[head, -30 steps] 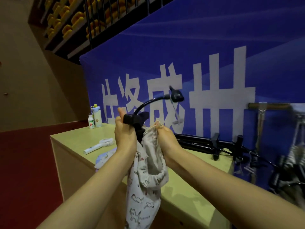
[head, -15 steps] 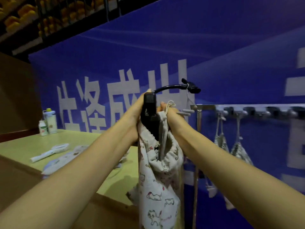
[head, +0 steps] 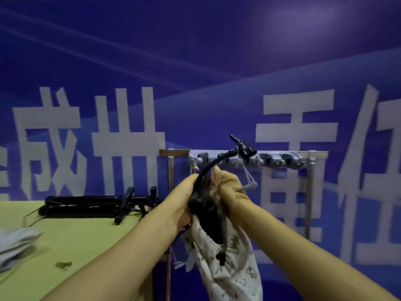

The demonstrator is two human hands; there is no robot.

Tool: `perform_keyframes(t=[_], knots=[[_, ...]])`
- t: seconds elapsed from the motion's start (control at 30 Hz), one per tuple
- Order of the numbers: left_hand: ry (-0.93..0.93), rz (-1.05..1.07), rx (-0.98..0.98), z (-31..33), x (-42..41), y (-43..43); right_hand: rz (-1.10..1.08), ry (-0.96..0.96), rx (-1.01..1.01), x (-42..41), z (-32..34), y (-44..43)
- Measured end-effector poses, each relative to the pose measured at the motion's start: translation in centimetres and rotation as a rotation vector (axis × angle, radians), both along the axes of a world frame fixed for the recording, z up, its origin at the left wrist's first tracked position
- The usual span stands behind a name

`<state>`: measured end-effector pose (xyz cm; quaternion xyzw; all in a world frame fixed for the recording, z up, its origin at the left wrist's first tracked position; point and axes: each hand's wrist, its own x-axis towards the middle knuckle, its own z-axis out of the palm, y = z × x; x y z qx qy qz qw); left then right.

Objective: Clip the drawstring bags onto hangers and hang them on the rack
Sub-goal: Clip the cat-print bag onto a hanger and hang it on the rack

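Note:
A cream drawstring bag (head: pixel 230 263) printed with small cats hangs from a black clip hanger (head: pixel 217 166), whose curved neck rises to a black clip head near the rack bar. My left hand (head: pixel 184 203) grips the hanger's lower clip and the bag's left edge. Gathered fabric at the bag's mouth is bunched in my right hand (head: pixel 230 190), with the drawstring ends dangling beside it. The metal rack (head: pixel 312 155) stands straight ahead, and several black hanger tops sit along its bar. The bags hung below are mostly hidden behind my hands.
A yellow-green table (head: pixel 76 240) lies at the left with a pile of black hangers (head: pixel 97 205) near its far edge. Pale fabric (head: pixel 15 244) rests at the table's left. A blue banner with large white characters fills the background.
My view has swung right, so the rack now sits centred. Both hands with the hanger and bag have moved closer to the rack bar, and the hanger's top now overlaps it.

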<state>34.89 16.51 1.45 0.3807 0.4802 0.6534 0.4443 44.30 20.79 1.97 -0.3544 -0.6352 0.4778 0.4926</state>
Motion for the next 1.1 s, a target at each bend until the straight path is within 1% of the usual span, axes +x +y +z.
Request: perform_keyframes(t=[0.07, 0.13, 0.2, 0.27, 0.33, 0.4, 0.47, 0.5, 0.53, 0.6, 0.67, 0.77, 0.8, 0.83, 0.9, 0.97, 1.03, 1.1], knots=[[-0.093, -0.035, -0.014, -0.9, 1.1, 1.9, -0.013, -0.011, -0.030, 1.8, -0.4, 2.7], [-0.114, -0.055, -0.037, -1.9, 1.7, 3.0, -0.006, 0.040, -0.093, 3.6, -0.3, 5.0], [-0.140, -0.053, -0.089, -2.5, 1.8, 4.4, -0.003, 0.020, -0.159, 5.3, -0.1, 7.7], [-0.149, -0.070, -0.148, -3.1, 1.4, 5.9, 0.068, -0.100, -0.255, 6.3, 0.7, 9.5], [-0.160, -0.092, -0.161, -3.2, 1.4, 7.0, 0.129, -0.212, -0.303, 6.4, 1.3, 10.5], [-0.142, -0.098, -0.165, -3.0, 1.1, 8.5, 0.095, -0.284, -0.290, 6.1, 1.6, 12.1], [-0.117, -0.082, -0.182, -2.6, 0.6, 9.6, 0.037, -0.421, -0.258, 5.7, 1.9, 13.6], [-0.121, -0.074, -0.186, -2.7, 0.3, 10.1, 0.031, -0.490, -0.272, 5.7, 2.1, 14.4], [-0.121, -0.063, -0.201, -2.7, -0.1, 10.8, 0.049, -0.516, -0.328, 5.6, 2.4, 15.4], [-0.118, -0.028, -0.210, -3.0, -0.8, 11.5, 0.149, -0.442, -0.463, 6.1, 3.1, 15.9], [-0.124, 0.004, -0.218, -3.3, -1.5, 13.1, 0.239, -0.321, -0.497, 6.6, 3.6, 17.5], [-0.128, 0.000, -0.225, -3.6, -1.6, 15.5, 0.310, -0.143, -0.439, 6.8, 3.6, 19.6], [-0.124, -0.014, -0.227, -3.4, -1.4, 16.1, 0.324, -0.076, -0.383, 6.6, 3.5, 20.5], [-0.123, -0.030, -0.227, -3.4, -1.1, 16.8, 0.313, -0.048, -0.293, 6.4, 3.5, 21.3], [-0.122, -0.088, -0.231, -3.4, -0.6, 17.9, 0.249, -0.082, -0.092, 5.7, 3.5, 22.0], [-0.105, -0.126, -0.244, -3.5, -0.3, 18.7, 0.227, -0.123, 0.053, 5.0, 3.5, 22.3], [-0.076, -0.139, -0.243, -3.6, -0.2, 19.3, 0.219, -0.183, 0.145, 4.4, 3.7, 22.3], [-0.048, -0.139, -0.240, -3.6, 0.0, 19.8, 0.182, -0.231, 0.188, 4.1, 3.9, 22.8]])
